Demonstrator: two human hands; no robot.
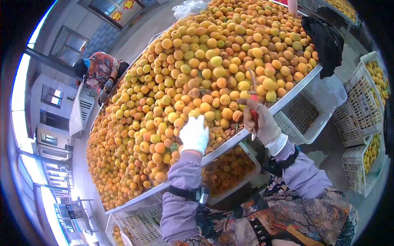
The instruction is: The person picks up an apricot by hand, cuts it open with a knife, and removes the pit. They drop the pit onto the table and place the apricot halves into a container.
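My left hand (193, 135), in a white glove, rests on the near edge of a big heap of apricots (180, 65). Its fingertips are slightly apart against the fruit, and I see no apricot within its grasp. Split apricot pieces (219, 136) lie just to its right. In a brown, stained glove, my right hand (262, 123) is closed around a red-handled tool (254, 98) over the metal table edge (295, 88). The tool's thin, slightly curved metal end points up and away, over the heap; a pointed tip shows below the hand.
Below the edge stands a tub of split apricots (230, 170); right of it is a white crate (303, 117). Stacked crates (361, 98) hold fruit at far right. A black cloth (324, 41) hangs over the table's corner. Another person (100, 71) bends at the far left side.
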